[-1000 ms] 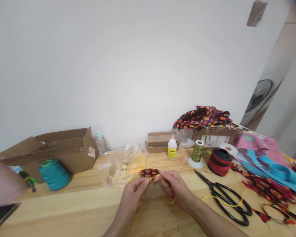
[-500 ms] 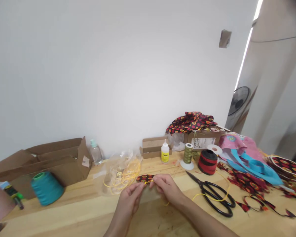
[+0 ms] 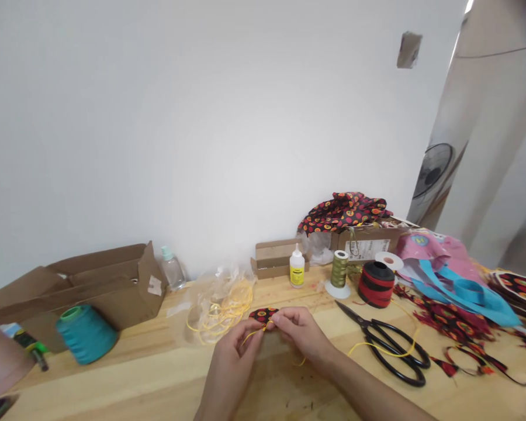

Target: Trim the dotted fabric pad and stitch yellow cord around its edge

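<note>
Between my hands is a small dark fabric piece [image 3: 263, 316] with a red and orange print. A thin yellow cord [image 3: 248, 337] runs along its near edge, and a loose end hangs below my right hand. My left hand [image 3: 239, 345] is closed in a pinch on the cord at the fabric's near edge. With thumb and fingers pressed together, my right hand [image 3: 301, 332] grips the fabric's right end; the cord passes there too. The fingers partly hide both fabric and cord. Black-handled scissors [image 3: 388, 345] lie right of my right hand, the cord crossing their handles.
A bag of yellow cord [image 3: 221, 307] lies behind my left hand. Further back stand a glue bottle [image 3: 297, 270], a green thread spool [image 3: 340, 272] and a red-black thread cone [image 3: 376, 285]. Left are a teal thread cone [image 3: 85, 334] and a cardboard box [image 3: 114, 292]. Fabric scraps [image 3: 451, 316] lie right.
The view has shifted slightly. My left hand has turned a little, and a short stretch of cord now shows across its fingers. The right hand keeps its pinch on the fabric.
</note>
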Available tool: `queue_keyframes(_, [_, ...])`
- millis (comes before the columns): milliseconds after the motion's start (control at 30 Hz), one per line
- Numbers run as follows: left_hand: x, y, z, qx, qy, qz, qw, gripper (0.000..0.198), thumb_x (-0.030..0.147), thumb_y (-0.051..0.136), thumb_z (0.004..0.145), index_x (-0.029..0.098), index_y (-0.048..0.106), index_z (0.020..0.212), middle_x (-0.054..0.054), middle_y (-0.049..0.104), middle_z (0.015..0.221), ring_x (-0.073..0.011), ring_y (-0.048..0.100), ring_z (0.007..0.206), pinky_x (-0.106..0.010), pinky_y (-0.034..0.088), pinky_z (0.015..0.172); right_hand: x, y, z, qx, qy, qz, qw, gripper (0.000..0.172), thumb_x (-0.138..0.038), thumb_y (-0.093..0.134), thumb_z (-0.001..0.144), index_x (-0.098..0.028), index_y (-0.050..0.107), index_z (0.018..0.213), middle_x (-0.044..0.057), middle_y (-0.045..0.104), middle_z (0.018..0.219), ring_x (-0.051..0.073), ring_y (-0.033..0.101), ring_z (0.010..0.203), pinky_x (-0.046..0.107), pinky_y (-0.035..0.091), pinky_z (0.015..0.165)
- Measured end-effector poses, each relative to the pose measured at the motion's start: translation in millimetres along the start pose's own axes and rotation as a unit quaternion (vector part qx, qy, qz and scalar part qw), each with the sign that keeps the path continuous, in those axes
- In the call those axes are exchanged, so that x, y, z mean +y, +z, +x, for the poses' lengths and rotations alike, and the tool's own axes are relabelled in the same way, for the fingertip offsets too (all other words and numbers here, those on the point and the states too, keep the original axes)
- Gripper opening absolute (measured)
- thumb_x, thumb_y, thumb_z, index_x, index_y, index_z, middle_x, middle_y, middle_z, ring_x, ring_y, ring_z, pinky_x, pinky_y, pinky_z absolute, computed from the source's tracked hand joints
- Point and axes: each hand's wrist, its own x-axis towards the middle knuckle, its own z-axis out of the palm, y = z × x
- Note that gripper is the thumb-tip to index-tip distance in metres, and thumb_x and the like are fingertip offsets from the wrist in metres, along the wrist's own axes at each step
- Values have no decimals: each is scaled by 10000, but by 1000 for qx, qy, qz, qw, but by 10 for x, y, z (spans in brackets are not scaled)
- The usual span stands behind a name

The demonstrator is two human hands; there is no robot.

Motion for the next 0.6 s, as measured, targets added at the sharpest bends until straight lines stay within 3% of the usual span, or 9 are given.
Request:
queue_keyframes(167, [73, -21, -23, -37, 22, 111, 993, 215, 320, 528, 722, 208, 669, 838, -49, 687, 855, -212, 602, 798, -274, 447, 722, -5, -8, -2, -7, 24, 34, 999, 268, -375, 565, 636, -117, 601, 576, -95, 327, 346, 32, 214, 340, 189, 126, 370])
queue_keyframes(300, [56, -8, -31, -34, 0, 105, 994, 262, 333, 521, 727, 193, 660, 898, -48, 695, 828, -205, 618, 748, -252, 468, 665, -2, -3, -7, -2, 12, 19, 1000, 232, -344, 574, 647, -123, 613, 587, -79, 385, 386, 37, 280, 361, 178, 203, 381])
queue_keyframes(433, [20, 28, -29, -27, -32, 51, 998, 267, 337, 535, 718, 176, 666, 885, -44, 696, 819, -197, 617, 755, -221, 474, 639, 4, 9, -35, 11, -58, -68, 996, 130, -247, 573, 665, -140, 628, 616, -25, 543, 534, 75, 449, 489, 180, 328, 465])
queue_keyframes(600, [31, 57, -34, -49, -52, 5, 997, 241, 301, 551, 707, 162, 671, 864, -34, 696, 760, -179, 612, 719, -201, 468, 619, -27, -3, -78, 20, -137, -184, 973, 160, -157, 510, 713, -158, 660, 658, -4, 610, 601, 103, 526, 573, 171, 386, 514])
